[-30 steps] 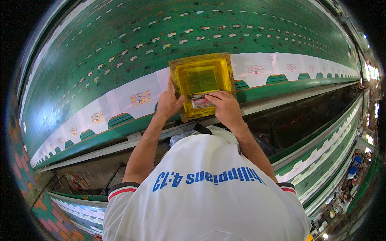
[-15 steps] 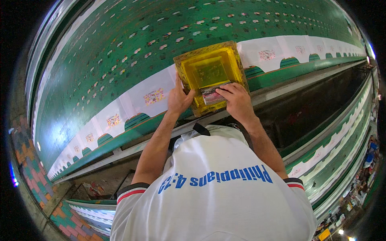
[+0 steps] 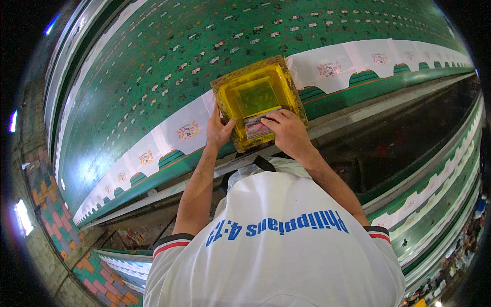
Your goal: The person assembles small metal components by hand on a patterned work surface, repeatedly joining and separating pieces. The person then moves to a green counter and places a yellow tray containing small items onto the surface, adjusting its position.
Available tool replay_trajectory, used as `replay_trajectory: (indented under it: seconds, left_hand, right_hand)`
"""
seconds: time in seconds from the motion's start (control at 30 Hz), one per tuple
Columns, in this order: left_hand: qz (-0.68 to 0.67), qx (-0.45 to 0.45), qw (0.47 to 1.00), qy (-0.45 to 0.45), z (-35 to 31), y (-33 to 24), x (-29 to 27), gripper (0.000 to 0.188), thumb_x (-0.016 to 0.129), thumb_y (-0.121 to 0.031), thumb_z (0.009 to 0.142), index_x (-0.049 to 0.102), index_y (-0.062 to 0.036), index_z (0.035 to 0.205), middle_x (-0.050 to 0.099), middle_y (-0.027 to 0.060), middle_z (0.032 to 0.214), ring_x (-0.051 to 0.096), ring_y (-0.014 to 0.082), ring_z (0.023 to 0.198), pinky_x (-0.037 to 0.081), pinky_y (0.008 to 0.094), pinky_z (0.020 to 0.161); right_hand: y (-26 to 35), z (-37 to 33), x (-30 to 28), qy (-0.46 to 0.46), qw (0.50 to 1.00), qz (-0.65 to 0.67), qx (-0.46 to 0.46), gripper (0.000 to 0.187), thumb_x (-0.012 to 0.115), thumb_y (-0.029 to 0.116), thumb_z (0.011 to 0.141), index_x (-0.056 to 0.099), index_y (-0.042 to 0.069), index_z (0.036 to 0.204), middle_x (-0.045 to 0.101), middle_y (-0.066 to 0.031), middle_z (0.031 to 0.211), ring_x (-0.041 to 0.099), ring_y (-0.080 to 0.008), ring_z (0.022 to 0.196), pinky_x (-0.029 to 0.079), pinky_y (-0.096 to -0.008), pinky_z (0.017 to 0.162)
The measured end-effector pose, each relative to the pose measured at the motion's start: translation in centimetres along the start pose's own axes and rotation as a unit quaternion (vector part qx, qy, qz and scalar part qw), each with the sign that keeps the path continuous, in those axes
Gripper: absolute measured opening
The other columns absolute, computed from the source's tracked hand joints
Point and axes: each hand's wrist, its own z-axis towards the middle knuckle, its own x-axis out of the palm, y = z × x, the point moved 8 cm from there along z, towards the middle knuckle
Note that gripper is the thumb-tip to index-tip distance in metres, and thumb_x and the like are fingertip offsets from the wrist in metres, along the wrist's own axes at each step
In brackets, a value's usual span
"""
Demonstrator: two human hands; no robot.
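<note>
A yellow screen-printing frame (image 3: 249, 70) with a stained, dark-blotched rim lies over the white cloth strip on the long green table. My left hand (image 3: 220, 132) grips its left side, thumb over the rim and fingers along the outer edge. Inside the near part of the frame is a flat, pink-and-grey smeared squeegee (image 3: 254, 128). My right hand (image 3: 290, 134) reaches over the near right rim, fingers closed on the squeegee's right end. Beyond the squeegee shows a greenish see-through mesh window (image 3: 257, 97). Cloth beneath the frame is hidden.
White cut cloth pieces (image 3: 353, 57) with small colourful prints line the table's near edge on both sides. Rows of small ink marks cover the green table top (image 3: 169, 56). A dark gap (image 3: 399, 148) separates this table from more cloth-lined tables at right.
The whole view has shifted, so the frame and both hands appear slightly further left. Both hands keep their grips; the squeegee's place in the frame looks nearly the same.
</note>
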Motion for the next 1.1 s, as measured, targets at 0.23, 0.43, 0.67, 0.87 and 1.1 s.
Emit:
replay_trajectory:
  seconds: [0.23, 0.43, 0.67, 0.87, 1.1]
  left_hand:
    - [0.014, -0.038, 0.999, 0.008, -0.1, 1.0, 0.0, 0.104, 0.080, -0.027, 0.090, 0.030, -0.0054, 0.179, 0.085, 0.0196, 0.100, 0.081, 0.0298, 0.078, 0.064, 0.0449, 0.074]
    - [0.029, 0.011, 0.999, 0.010, -0.1, 1.3, 0.2, 0.103, 0.078, -0.032, 0.093, 0.028, -0.0059, 0.179, 0.083, 0.0255, 0.101, 0.082, 0.0426, 0.084, 0.064, 0.0512, 0.077]
    - [0.066, 0.014, 0.997, 0.022, -0.1, 0.2, 0.3, 0.102, 0.076, -0.033, 0.095, 0.022, -0.0054, 0.177, 0.081, 0.0323, 0.104, 0.078, 0.0547, 0.089, 0.061, 0.0627, 0.080]
    - [0.061, -0.001, 0.996, 0.057, 0.0, -0.2, 0.4, 0.106, 0.077, -0.036, 0.097, 0.015, -0.0033, 0.177, 0.079, 0.0358, 0.101, 0.075, 0.0589, 0.087, 0.060, 0.0655, 0.077]
    - [0.133, -0.057, 0.987, 0.064, -0.3, 1.0, 0.7, 0.113, 0.079, -0.041, 0.099, 0.008, -0.0114, 0.182, 0.078, 0.0375, 0.102, 0.077, 0.0577, 0.090, 0.060, 0.0692, 0.081]
  right_hand:
    - [0.5, 0.4, -0.3, 0.003, 1.000, -0.013, -0.008, 0.045, 0.070, -0.004, 0.087, 0.082, 0.006, 0.129, 0.075, -0.0089, 0.132, 0.068, -0.0333, 0.125, 0.057, -0.0460, 0.110]
    - [0.7, 0.9, -0.7, -0.010, 1.000, -0.009, 0.001, 0.046, 0.069, -0.005, 0.087, 0.082, 0.007, 0.129, 0.077, -0.0078, 0.129, 0.069, -0.0333, 0.123, 0.058, -0.0454, 0.108]
    - [1.0, 0.8, -0.1, -0.016, 0.999, -0.041, -0.012, 0.044, 0.068, -0.006, 0.088, 0.083, 0.007, 0.127, 0.078, -0.0095, 0.129, 0.071, -0.0341, 0.123, 0.059, -0.0460, 0.106]
    - [-1.7, 7.8, 0.8, -0.002, 1.000, -0.029, 0.008, 0.043, 0.068, -0.003, 0.090, 0.083, 0.007, 0.128, 0.080, -0.0132, 0.128, 0.071, -0.0385, 0.122, 0.058, -0.0489, 0.106]
    - [-5.1, 13.3, 1.6, 0.044, 0.999, -0.027, 0.009, 0.044, 0.072, 0.004, 0.089, 0.084, 0.012, 0.130, 0.080, -0.0158, 0.127, 0.071, -0.0394, 0.124, 0.057, -0.0512, 0.109]
